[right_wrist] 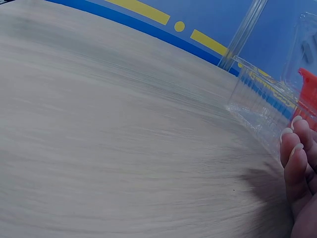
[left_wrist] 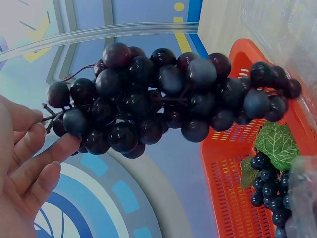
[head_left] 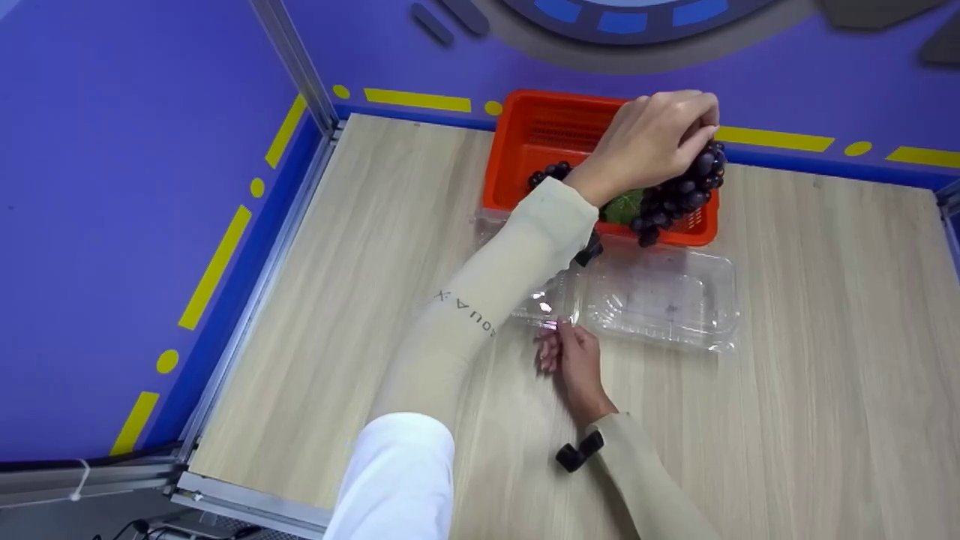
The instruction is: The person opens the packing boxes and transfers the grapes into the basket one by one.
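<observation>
My left hand [head_left: 660, 139] pinches the stem of a bunch of dark grapes [head_left: 679, 195], which hangs over the right part of a red plastic basket [head_left: 499, 161]. In the left wrist view the grape bunch [left_wrist: 148, 99] stretches away from the fingers. My right hand [head_left: 581, 367] holds the near edge of an opened clear plastic clamshell box [head_left: 660, 292] between thumb and finger, its other fingers loosely curled. The right wrist view shows those fingers [right_wrist: 297, 168] beside the box's upright wall [right_wrist: 262, 101]. My left forearm hides part of the box.
More dark grapes [left_wrist: 272, 191] and a green leaf [left_wrist: 277, 144] lie in the basket. Behind it stands a blue-purple panel [head_left: 420, 60] with yellow marks. A metal frame rail [head_left: 255, 292] borders the wooden tabletop [head_left: 825, 337] on the left.
</observation>
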A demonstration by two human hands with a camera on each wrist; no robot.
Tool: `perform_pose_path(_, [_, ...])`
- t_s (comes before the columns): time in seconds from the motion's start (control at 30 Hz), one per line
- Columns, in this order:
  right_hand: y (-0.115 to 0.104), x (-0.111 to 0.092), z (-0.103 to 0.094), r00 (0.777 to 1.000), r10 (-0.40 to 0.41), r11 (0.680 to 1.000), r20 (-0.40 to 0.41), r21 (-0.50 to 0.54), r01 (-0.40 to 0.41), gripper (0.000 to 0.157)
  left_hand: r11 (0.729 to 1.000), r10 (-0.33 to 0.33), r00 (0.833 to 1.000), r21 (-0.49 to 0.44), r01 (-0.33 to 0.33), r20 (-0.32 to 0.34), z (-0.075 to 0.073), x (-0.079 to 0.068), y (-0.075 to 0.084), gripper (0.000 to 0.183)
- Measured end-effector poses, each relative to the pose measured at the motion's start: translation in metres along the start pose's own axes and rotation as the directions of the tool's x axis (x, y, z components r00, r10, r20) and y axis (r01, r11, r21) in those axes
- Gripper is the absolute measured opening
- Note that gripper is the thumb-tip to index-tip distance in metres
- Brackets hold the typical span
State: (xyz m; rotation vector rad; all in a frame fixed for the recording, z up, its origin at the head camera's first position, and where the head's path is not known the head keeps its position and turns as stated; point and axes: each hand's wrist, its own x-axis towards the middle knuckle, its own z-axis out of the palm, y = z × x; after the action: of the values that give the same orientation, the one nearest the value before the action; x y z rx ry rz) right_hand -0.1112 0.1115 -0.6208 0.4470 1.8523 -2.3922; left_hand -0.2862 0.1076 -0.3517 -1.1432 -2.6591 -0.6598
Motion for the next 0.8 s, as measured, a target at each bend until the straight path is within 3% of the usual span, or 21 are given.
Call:
perform_pose_path(0.33, [0.001, -0.002, 0.003, 1.0, -0.017, 1.0, -0.011, 0.024, 0.017, 0.051, 1.0, -0.016, 1.0, 0.002, 0.016, 0.005, 0.003, 0.011, 0.001, 0.024])
perform_pose_path(0.57, [0.002, -0.001, 0.003, 1.0, -0.012, 0.999, 0.0, 0.052, 0.012, 0.052, 0.998, -0.064, 0.998, -0.012, 0.064, -0.02, 0.005, 0.016, 0.0, 0.024])
perform_pose_path(0.8, [0.003, 0.0, 0.002, 1.0, -0.001, 0.998, -0.013, 0.066, 0.002, 0.053, 0.993, -0.096, 0.995, -0.073, 0.093, -0.041, 0.013, 0.016, -0.001, 0.023])
